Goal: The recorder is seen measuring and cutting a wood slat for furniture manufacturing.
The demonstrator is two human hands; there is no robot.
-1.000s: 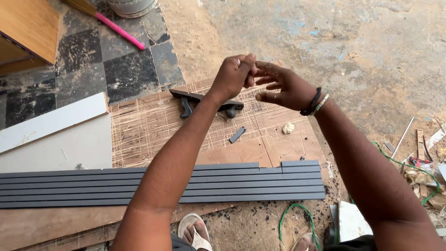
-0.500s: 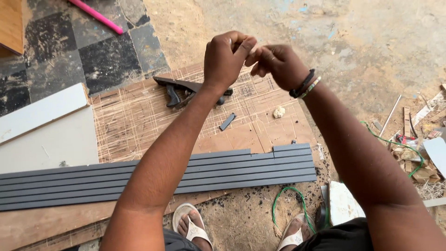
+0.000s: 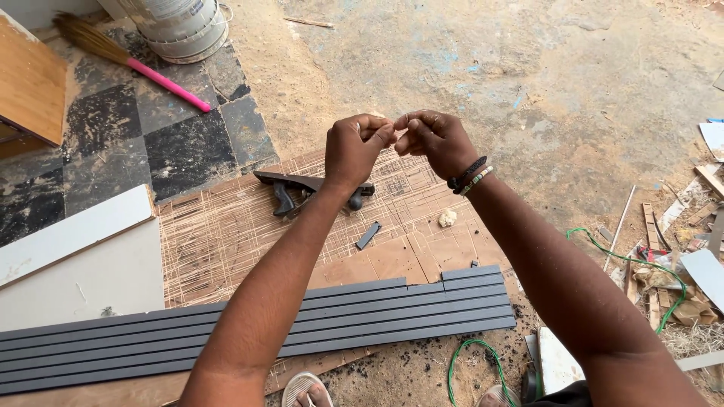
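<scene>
Both of my hands are raised above a scratched board, their fingertips pinched together. My left hand and my right hand, which wears bead bracelets at the wrist, meet on a tiny pale thing that is mostly hidden, so I cannot tell its kind. Below my left wrist a black hand plane lies on the board. A small dark strip and a pale lump lie near it. A long grey fluted panel runs across in front of me.
White boards lie at the left on a chequered tile floor. A broom with a pink handle and a white bucket are at the back left. Green wire and wood scraps lie at the right. My sandalled feet are at the bottom edge.
My right hand's fingers, spread a second ago, have closed against my left fingertips. The view has tilted up, bringing the bucket and broom into sight.
</scene>
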